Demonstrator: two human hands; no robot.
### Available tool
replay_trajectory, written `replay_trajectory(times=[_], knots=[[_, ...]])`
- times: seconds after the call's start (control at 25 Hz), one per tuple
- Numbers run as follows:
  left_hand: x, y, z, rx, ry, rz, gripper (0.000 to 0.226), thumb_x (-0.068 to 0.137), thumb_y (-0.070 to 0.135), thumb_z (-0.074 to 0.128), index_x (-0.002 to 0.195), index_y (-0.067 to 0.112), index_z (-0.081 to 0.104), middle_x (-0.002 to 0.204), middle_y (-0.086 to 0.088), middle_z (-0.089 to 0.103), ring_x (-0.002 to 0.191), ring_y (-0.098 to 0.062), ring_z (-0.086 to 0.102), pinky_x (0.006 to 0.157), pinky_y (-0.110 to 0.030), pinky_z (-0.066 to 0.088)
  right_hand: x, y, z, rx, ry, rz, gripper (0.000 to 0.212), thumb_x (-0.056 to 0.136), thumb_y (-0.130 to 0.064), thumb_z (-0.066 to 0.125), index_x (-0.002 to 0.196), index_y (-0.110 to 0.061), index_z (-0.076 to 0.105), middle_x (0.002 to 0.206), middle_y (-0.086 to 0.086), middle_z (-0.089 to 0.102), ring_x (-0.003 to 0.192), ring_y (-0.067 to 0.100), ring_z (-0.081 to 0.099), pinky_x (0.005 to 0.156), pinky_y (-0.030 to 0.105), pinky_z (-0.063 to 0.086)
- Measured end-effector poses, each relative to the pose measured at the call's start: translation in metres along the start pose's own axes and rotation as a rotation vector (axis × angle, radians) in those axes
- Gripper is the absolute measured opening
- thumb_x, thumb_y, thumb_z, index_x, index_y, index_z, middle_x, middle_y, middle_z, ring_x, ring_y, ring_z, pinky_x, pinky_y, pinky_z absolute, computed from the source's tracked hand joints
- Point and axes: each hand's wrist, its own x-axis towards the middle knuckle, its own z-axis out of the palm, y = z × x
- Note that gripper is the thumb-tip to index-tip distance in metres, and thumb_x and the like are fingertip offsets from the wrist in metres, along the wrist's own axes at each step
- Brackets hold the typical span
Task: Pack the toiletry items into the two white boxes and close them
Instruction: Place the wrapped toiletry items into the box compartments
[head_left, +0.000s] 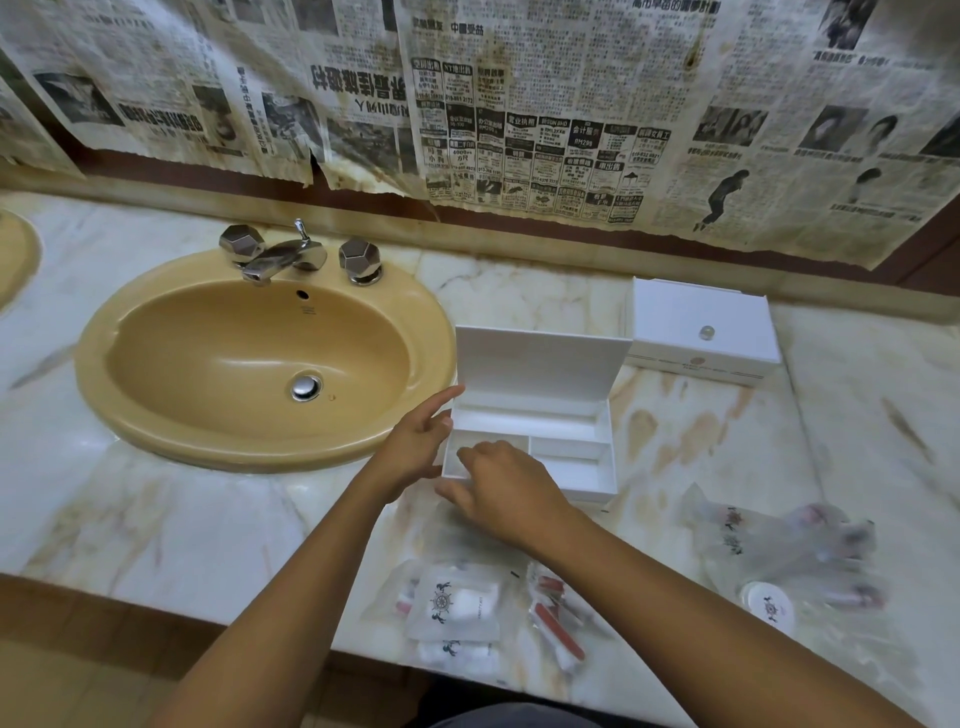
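An open white box (571, 447) with inner dividers sits on the marble counter, its lid standing up at the back. My left hand (418, 441) touches the box's left wall, index finger straight. My right hand (501, 486) hovers over the front left compartment with fingers bent; I cannot see anything held in it. A second white box (701, 332) stands closed at the back right. Clear toiletry packets (457, 608) and red-tipped sachets (556, 613) lie near the front edge. More blurred packets (789, 540) and a round white tub (769, 605) lie to the right.
A tan oval sink (260, 364) with a chrome tap (283, 257) fills the counter's left side. Old newspaper sheets (519, 114) hang on the wall behind. The counter's front edge (182, 608) runs just below the packets.
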Motion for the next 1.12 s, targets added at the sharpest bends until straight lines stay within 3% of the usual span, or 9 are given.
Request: replay_trajectory(times=[0.08, 0.16, 0.28, 0.4, 0.44, 0.56, 0.84, 0.96, 1.12], knots=[[-0.002, 0.0, 0.001, 0.016, -0.007, 0.0, 0.043, 0.108, 0.016, 0.038, 0.133, 0.048, 0.053, 0.076, 0.002, 0.037, 0.106, -0.02, 0.048, 0.069, -0.026, 0.051, -0.016, -0.002, 0.002, 0.004, 0.237, -0.148, 0.032, 0.089, -0.037, 0.05, 0.1, -0.011, 0.063, 0.09, 0.006, 0.062, 0.087, 0.027, 0.056, 0.069, 0.036, 0.043], [-0.002, 0.0, 0.002, 0.011, -0.004, 0.002, 0.043, 0.108, 0.016, 0.038, 0.127, 0.051, 0.054, 0.077, 0.001, 0.034, 0.092, -0.018, 0.04, 0.073, -0.03, 0.052, -0.042, -0.005, 0.009, 0.043, 0.367, -0.24, 0.032, 0.082, -0.036, 0.051, 0.103, -0.015, 0.063, 0.088, 0.001, 0.061, 0.082, 0.023, 0.055, 0.068, 0.034, 0.045], [-0.001, -0.002, 0.001, -0.005, 0.0, -0.015, 0.044, 0.108, 0.018, 0.038, 0.122, 0.057, 0.056, 0.084, -0.005, 0.04, 0.094, -0.022, 0.043, 0.092, -0.045, 0.054, -0.079, -0.006, 0.034, 0.015, 0.224, -0.28, 0.044, 0.075, -0.047, 0.061, 0.112, -0.023, 0.056, 0.099, -0.003, 0.057, 0.09, 0.019, 0.053, 0.074, 0.033, 0.047], [-0.001, -0.003, 0.002, 0.034, 0.018, -0.022, 0.043, 0.108, 0.02, 0.038, 0.133, 0.051, 0.055, 0.105, -0.026, 0.048, 0.114, -0.04, 0.048, 0.097, -0.05, 0.053, -0.094, -0.004, 0.06, -0.08, 0.023, -0.259, 0.065, 0.064, -0.053, 0.07, 0.118, -0.027, 0.046, 0.108, -0.001, 0.053, 0.094, 0.022, 0.051, 0.075, 0.036, 0.044], [-0.001, -0.003, 0.003, 0.035, 0.02, -0.021, 0.043, 0.108, 0.02, 0.038, 0.134, 0.05, 0.054, 0.105, -0.025, 0.049, 0.112, -0.04, 0.048, 0.096, -0.05, 0.054, -0.094, -0.002, 0.066, -0.109, -0.01, -0.258, 0.068, 0.062, -0.049, 0.072, 0.119, -0.027, 0.044, 0.109, 0.001, 0.052, 0.094, 0.023, 0.05, 0.074, 0.037, 0.042], [-0.001, -0.002, 0.003, 0.014, 0.011, -0.017, 0.042, 0.108, 0.018, 0.037, 0.127, 0.053, 0.052, 0.081, -0.003, 0.036, 0.088, -0.026, 0.038, 0.093, -0.048, 0.055, -0.09, 0.005, 0.078, -0.145, 0.004, -0.223, 0.071, 0.062, -0.04, 0.073, 0.124, -0.026, 0.042, 0.11, 0.003, 0.054, 0.094, 0.025, 0.051, 0.075, 0.039, 0.043], [0.001, -0.005, 0.003, 0.02, 0.013, -0.018, 0.043, 0.108, 0.02, 0.037, 0.124, 0.057, 0.054, 0.087, -0.006, 0.038, 0.089, -0.022, 0.042, 0.093, -0.046, 0.056, -0.078, 0.01, 0.077, -0.158, 0.128, -0.162, 0.073, 0.053, -0.053, 0.075, 0.118, -0.029, 0.05, 0.101, -0.003, 0.059, 0.086, 0.02, 0.056, 0.068, 0.033, 0.047], [0.003, -0.007, 0.002, 0.01, 0.015, -0.001, 0.051, 0.107, 0.018, 0.038, 0.112, 0.065, 0.057, 0.088, -0.008, 0.037, 0.088, -0.024, 0.038, 0.083, -0.043, 0.05, -0.081, 0.009, 0.077, -0.177, 0.178, -0.168, 0.062, 0.062, -0.064, 0.061, 0.115, -0.032, 0.052, 0.097, -0.006, 0.059, 0.085, 0.017, 0.055, 0.067, 0.032, 0.046], [0.003, -0.008, 0.001, 0.007, 0.013, -0.008, 0.053, 0.107, 0.019, 0.038, 0.109, 0.069, 0.057, 0.088, -0.008, 0.038, 0.087, -0.024, 0.038, 0.083, -0.046, 0.052, -0.082, 0.01, 0.079, -0.226, 0.208, -0.198, 0.026, 0.078, -0.046, 0.046, 0.097, -0.033, 0.059, 0.088, -0.008, 0.057, 0.078, 0.016, 0.051, 0.063, 0.029, 0.041]])
